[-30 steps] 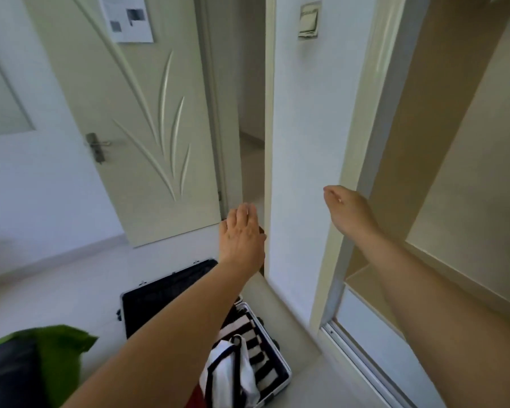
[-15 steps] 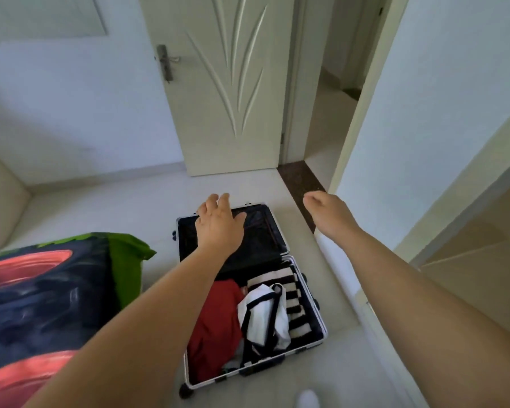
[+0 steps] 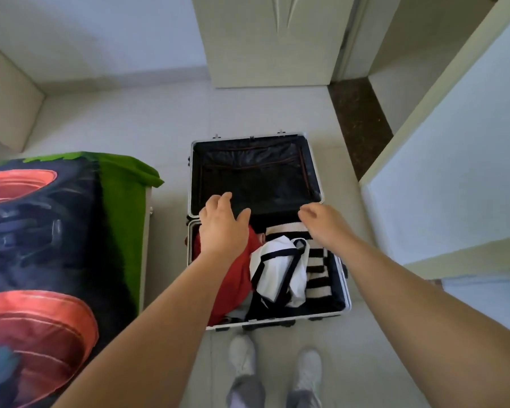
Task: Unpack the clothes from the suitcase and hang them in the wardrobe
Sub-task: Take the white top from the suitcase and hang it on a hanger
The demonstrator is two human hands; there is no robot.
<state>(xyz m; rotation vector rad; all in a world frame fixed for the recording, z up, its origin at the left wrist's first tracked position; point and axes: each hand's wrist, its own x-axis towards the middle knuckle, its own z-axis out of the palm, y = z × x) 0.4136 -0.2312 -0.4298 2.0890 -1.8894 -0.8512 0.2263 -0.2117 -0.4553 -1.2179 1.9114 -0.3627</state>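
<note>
An open suitcase (image 3: 347, 300) lies flat on the floor in front of me, its black-lined lid half (image 3: 253, 175) bare. The near half holds a red garment (image 3: 233, 278), a white garment with black trim (image 3: 280, 269) and a black-and-white striped garment (image 3: 317, 275). My left hand (image 3: 223, 225) hovers over the red garment with fingers spread, holding nothing. My right hand (image 3: 321, 223) hangs over the striped garment, fingers loosely curled and holding nothing. The wardrobe's side panel (image 3: 454, 172) stands at the right; its inside is out of view.
A bed with a dark, red and green printed cover (image 3: 42, 245) fills the left side, close to the suitcase. A closed pale door (image 3: 265, 39) is behind the suitcase, with a dark threshold strip (image 3: 357, 122) to its right. My two shoes (image 3: 274, 363) stand just before the suitcase.
The view has tilted down from the wardrobe and door to the suitcase. Both hands have come down and now hover just above the clothes; neither has taken hold of anything.
</note>
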